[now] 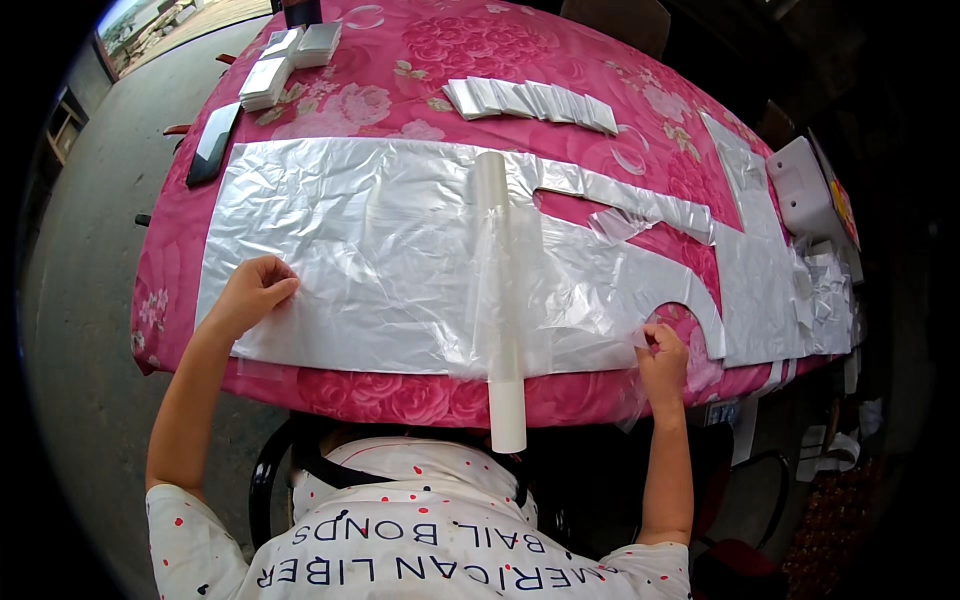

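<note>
A flat spread of silvery-white plastic carrier bags [340, 230], with cut-out handles toward the right, lies in front of me. Across its middle rests a long pale roll [508, 415] with clear film around it; its near end juts over the table edge. My left hand [255, 295] is closed in a pinch over the left part of the bags; what it pinches, if anything, is too thin to make out. By the near handle loop, my right hand [662, 362] pinches a bit of clear plastic film [634, 385], which hangs past the table edge.
The table wears a pink floral cloth [400, 400]. Farther back lie a fanned row of small flat packets [530, 102] and stacked packets [266, 82]. A phone [213, 145] rests at the left edge. More silvery plastic [750, 290] and a white container [800, 188] are at the right.
</note>
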`<state>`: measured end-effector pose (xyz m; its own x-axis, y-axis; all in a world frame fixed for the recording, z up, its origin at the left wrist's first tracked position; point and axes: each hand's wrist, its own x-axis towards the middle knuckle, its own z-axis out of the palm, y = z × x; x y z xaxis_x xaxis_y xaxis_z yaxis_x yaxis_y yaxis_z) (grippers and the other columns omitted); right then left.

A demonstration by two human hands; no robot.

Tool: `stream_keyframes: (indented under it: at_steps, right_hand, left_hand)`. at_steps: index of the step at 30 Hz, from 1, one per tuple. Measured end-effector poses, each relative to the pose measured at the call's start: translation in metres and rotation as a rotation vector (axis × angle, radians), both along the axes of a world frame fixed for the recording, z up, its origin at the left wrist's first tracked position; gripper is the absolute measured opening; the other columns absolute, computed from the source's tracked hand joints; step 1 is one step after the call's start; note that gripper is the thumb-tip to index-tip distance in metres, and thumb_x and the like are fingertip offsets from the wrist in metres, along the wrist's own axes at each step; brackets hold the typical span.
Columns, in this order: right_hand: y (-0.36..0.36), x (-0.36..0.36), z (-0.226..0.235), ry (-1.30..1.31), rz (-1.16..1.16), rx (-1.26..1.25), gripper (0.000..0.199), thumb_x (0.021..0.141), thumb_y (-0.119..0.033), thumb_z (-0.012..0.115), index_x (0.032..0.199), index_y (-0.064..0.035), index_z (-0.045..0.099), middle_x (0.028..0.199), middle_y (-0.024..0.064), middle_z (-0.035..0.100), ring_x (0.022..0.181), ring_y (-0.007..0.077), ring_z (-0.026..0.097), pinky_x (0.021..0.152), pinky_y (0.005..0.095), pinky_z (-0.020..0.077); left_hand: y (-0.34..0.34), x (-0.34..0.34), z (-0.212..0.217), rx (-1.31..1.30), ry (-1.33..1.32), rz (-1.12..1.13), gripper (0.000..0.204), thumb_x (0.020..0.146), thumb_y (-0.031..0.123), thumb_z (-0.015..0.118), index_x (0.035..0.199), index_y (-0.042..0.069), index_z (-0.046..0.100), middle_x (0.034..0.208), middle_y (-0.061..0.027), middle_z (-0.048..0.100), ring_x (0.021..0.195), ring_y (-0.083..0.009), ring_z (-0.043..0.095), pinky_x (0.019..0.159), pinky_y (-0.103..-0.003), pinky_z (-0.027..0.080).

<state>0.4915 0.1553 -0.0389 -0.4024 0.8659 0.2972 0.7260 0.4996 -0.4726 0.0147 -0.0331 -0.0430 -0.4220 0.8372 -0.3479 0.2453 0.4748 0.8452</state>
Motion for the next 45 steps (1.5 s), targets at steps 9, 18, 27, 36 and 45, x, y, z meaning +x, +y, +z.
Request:
stream_keyframes:
  at_steps: [9,18,27,36,45]
  right_hand:
    - [0.126,0.224,-0.022,0.283,-0.765,0.004,0.029,0.080,0.001,0.047,0.107,0.0038,0.056,0.096,0.0105,0.062,0.085,0.0138,0.058,0.074,0.0238,0.0454]
    - [-0.071,-0.023,0.020,0.354,-0.064,-0.335,0.020,0.083,-0.018,0.064,0.074,-0.0007,0.061,0.059,0.0027,0.057,0.054,0.0072,0.053,0.050,0.0222,0.0415]
    - [-0.129,-0.096,0.014,-0.063,0.078,-0.782,0.050,0.071,-0.045,0.067,0.091,0.0006,0.061,0.074,0.0173,0.065,0.068,0.0300,0.065,0.065,0.0361,0.0500]
    - [-0.135,-0.088,0.011,-0.065,-0.018,-0.808,0.042,0.072,-0.039,0.066,0.087,0.0006,0.063,0.074,0.0177,0.065,0.069,0.0305,0.065,0.066,0.0362,0.0502]
    - [-0.137,-0.085,0.009,-0.055,0.021,-0.825,0.044,0.073,-0.041,0.064,0.086,0.0014,0.063,0.074,0.0184,0.064,0.069,0.0321,0.064,0.065,0.0364,0.0500]
  left_hand:
    - [0.006,-0.008,0.003,0.001,0.174,-0.043,0.010,0.079,0.008,0.061,0.081,-0.002,0.061,0.069,-0.0035,0.060,0.061,-0.0086,0.056,0.056,-0.023,0.045]
    - [0.009,-0.025,0.008,-0.013,0.443,-0.082,0.011,0.076,0.008,0.063,0.081,-0.002,0.060,0.068,-0.0051,0.060,0.059,-0.0106,0.056,0.054,-0.025,0.045]
    - [-0.004,-0.076,0.010,-0.046,0.569,-0.045,0.012,0.074,0.004,0.064,0.082,-0.003,0.058,0.069,-0.0074,0.059,0.063,-0.0137,0.057,0.056,-0.027,0.045]
    - [0.054,0.072,0.023,0.619,0.758,-0.312,0.024,0.077,-0.002,0.057,0.101,-0.001,0.055,0.111,-0.0152,0.056,0.102,-0.0337,0.054,0.087,-0.037,0.044]
    - [0.088,0.192,-0.038,0.544,0.635,-0.469,0.052,0.082,0.008,0.047,0.129,-0.009,0.035,0.137,-0.0254,0.031,0.129,-0.0376,0.030,0.107,-0.045,0.023]
